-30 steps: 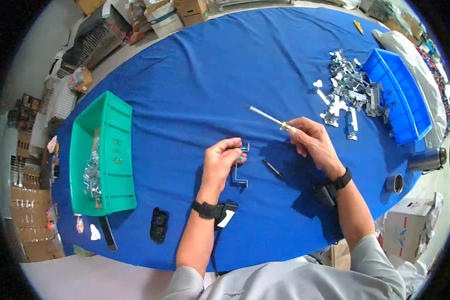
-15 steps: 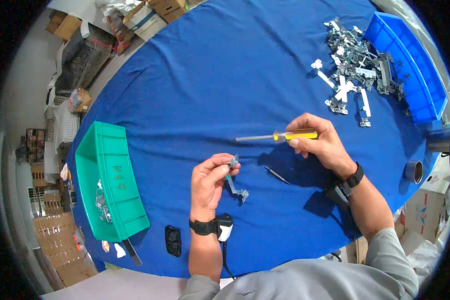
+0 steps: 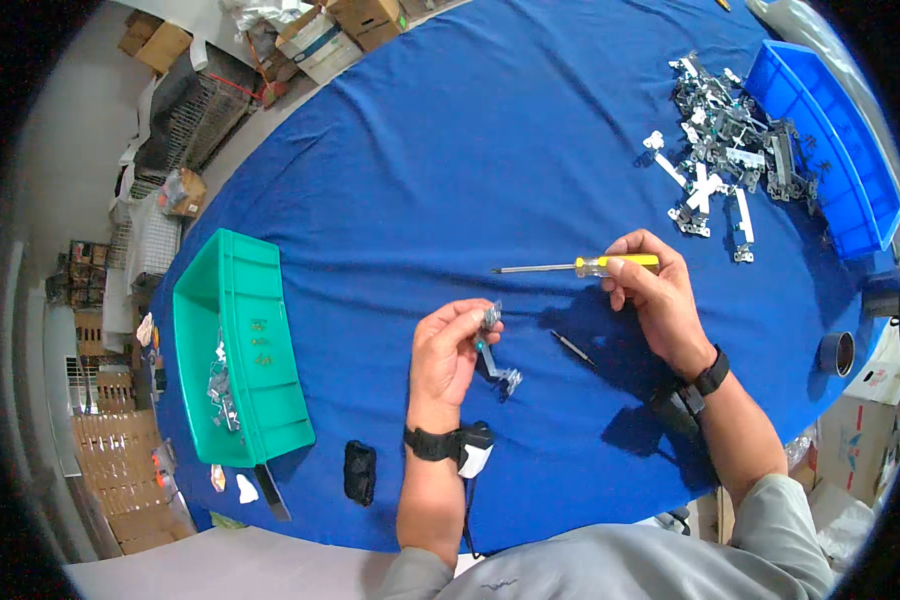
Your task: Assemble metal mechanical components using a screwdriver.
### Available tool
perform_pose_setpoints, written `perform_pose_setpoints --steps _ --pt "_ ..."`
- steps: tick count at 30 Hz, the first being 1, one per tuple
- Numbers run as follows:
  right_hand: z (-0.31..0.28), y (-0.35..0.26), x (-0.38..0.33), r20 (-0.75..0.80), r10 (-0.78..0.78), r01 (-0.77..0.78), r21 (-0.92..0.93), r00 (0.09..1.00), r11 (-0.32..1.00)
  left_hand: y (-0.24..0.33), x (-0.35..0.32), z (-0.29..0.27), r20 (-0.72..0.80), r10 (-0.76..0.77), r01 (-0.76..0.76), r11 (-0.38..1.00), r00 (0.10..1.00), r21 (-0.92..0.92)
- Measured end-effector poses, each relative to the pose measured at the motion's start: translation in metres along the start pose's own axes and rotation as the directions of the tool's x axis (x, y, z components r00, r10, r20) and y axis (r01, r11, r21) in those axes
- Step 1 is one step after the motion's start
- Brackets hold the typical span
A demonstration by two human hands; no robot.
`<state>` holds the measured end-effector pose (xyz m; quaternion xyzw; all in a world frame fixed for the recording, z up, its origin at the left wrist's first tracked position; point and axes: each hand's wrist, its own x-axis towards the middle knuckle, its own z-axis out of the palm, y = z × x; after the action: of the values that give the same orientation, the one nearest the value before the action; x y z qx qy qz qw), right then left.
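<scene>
My left hand pinches one end of a small silvery metal bracket with a bit of green on it; its other end hangs down below my fingers. In my right hand is a screwdriver with a yellow and clear handle, its shaft pointing left, level above the cloth. The screwdriver's tip is apart from the bracket, above it. Below the right hand, a thin dark pen-like rod lies on the blue cloth.
On the left stands a green bin holding some metal parts. A pile of metal brackets lies at the far right beside a blue bin. A black pouch-like item rests left of my left forearm; a dark ring sits at the right edge.
The whole view has shifted, so everything appears slightly farther right. Both hands keep their holds on the bracket and the screwdriver, with little movement relative to the table.
</scene>
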<state>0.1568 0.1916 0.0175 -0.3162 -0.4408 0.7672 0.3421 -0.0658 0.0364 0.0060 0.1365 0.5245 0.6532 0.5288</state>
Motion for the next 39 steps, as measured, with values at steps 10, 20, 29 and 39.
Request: perform_pose_setpoints --steps 10,20,29,39 --pt "-0.011 0.002 0.000 0.017 -0.029 0.028 0.070 0.999 0.997 -0.014 0.003 0.013 -0.070 0.127 -0.125 0.991 0.989 0.038" --pt "-0.013 0.004 -0.001 0.032 -0.034 0.032 0.058 0.999 0.998 -0.011 0.000 0.005 -0.016 0.049 -0.049 0.999 0.999 0.019" --pt "-0.013 0.004 -0.002 0.049 -0.024 0.020 0.083 0.999 0.996 -0.004 0.002 0.005 -0.056 0.012 -0.018 0.993 0.998 -0.113" --pt "-0.009 0.004 -0.006 0.080 0.055 -0.052 -0.040 0.995 0.998 -0.011 0.002 0.003 -0.148 0.032 -0.071 0.961 0.988 -0.266"
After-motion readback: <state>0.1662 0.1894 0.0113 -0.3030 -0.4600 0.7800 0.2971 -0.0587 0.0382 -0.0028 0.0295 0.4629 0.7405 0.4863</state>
